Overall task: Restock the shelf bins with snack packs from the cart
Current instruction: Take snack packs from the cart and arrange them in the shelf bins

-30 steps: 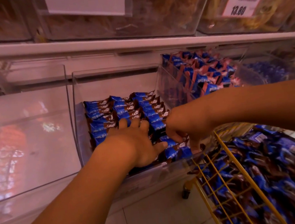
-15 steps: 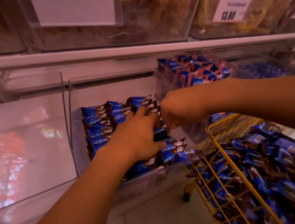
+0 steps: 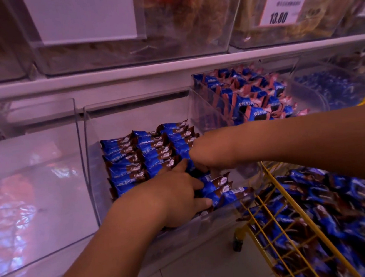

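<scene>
The clear plastic shelf bin [image 3: 93, 162] in the middle is about half full of blue-and-brown snack packs [image 3: 147, 156] in neat rows, with plenty more piled in the yellow wire cart [image 3: 281, 197] on the right. The left hand [image 3: 174, 198] rests flat on the front packs, fingers straight, while the right hand [image 3: 210, 151] has its fingers curled down into the rows; can't tell if it's gripping one.

I see my left arm reach up from the bottom edge, bare to the wrist, with the left hand [image 3: 179, 198] lying palm down, its fingers extended forward and the thumb spread out to the right. My right arm comes in level from the right edge, forearm bare. The right hand [image 3: 210, 152] is bent down at the wrist, knuckles up, fingers curled under and hidden from me. The two hands sit just beside each other, right above left.
</scene>
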Demonstrator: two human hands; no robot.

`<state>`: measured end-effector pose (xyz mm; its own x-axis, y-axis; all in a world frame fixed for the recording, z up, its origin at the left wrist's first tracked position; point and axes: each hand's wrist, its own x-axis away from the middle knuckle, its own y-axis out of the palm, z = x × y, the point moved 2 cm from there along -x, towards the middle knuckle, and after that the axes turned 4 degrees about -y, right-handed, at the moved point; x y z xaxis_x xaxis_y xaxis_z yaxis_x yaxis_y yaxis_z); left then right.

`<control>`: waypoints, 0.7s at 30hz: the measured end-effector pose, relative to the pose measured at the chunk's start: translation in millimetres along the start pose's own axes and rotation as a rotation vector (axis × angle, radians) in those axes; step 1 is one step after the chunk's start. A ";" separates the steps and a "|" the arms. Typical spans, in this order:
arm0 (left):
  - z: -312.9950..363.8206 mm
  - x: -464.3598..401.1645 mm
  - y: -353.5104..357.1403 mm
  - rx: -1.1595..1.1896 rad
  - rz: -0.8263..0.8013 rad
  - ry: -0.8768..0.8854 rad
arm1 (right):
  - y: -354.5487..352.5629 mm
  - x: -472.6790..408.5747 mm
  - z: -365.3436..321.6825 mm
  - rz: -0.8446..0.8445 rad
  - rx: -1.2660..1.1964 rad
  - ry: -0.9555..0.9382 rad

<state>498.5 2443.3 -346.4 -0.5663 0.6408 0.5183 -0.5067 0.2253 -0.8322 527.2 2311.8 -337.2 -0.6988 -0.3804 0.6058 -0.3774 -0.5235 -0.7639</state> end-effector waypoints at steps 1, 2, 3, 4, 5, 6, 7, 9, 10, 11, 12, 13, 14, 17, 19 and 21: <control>0.7 -0.1 0.2 -0.004 0.006 0.006 | -1.4 -1.2 -1.7 0.005 0.022 -0.017; 1.1 0.0 0.5 -0.008 0.009 0.012 | -1.1 -2.4 -1.8 0.008 0.037 -0.025; 1.1 0.3 0.8 -0.011 0.006 0.016 | -2.7 -2.0 -2.5 0.016 0.050 -0.037; 0.9 0.3 0.8 -0.011 -0.001 0.013 | -4.2 -1.5 -1.8 0.014 0.061 -0.043; 0.9 0.2 1.2 -0.010 -0.012 0.002 | -5.6 -0.2 0.0 0.022 0.069 -0.048; 1.4 -0.2 1.0 -0.012 -0.022 -0.010 | -7.5 1.3 2.4 0.027 0.085 -0.038; 2.1 -0.6 1.3 -0.013 -0.029 -0.020 | -9.2 2.2 5.4 0.046 0.097 -0.030; 3.0 -1.5 1.8 -0.002 -0.045 -0.036 | -10.7 2.3 11.1 0.061 0.087 -0.008; 2.5 -2.5 2.4 0.011 -0.055 -0.043 | -11.7 2.4 12.7 0.057 0.066 0.008; 1.2 -4.0 2.8 0.026 -0.054 -0.044 | -11.9 1.5 14.4 0.065 0.039 0.021; -0.7 -5.3 2.4 0.048 -0.029 -0.038 | -14.2 2.5 14.6 0.080 0.017 0.038; -2.7 -6.2 0.3 0.087 0.036 -0.024 | -16.7 3.7 15.7 0.110 0.002 0.051; -5.9 -7.0 -2.8 0.145 0.141 -0.011 | -19.3 6.6 16.1 0.138 -0.009 0.068; -14.6 -11.8 -7.2 0.206 0.406 -0.029 | -22.1 23.8 13.5 0.220 -0.047 0.099; -17.8 -18.0 -1.5 0.110 0.336 -0.047 | -19.2 38.9 2.9 0.230 -0.052 0.081; -17.1 -23.0 5.7 0.033 0.185 -0.074 | -11.9 50.8 -12.9 0.215 -0.123 0.040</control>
<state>519.8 2442.4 -366.4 -0.6973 0.6132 0.3712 -0.4096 0.0842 -0.9084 488.4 2308.6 -300.2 -0.7936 -0.4414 0.4187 -0.2868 -0.3355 -0.8973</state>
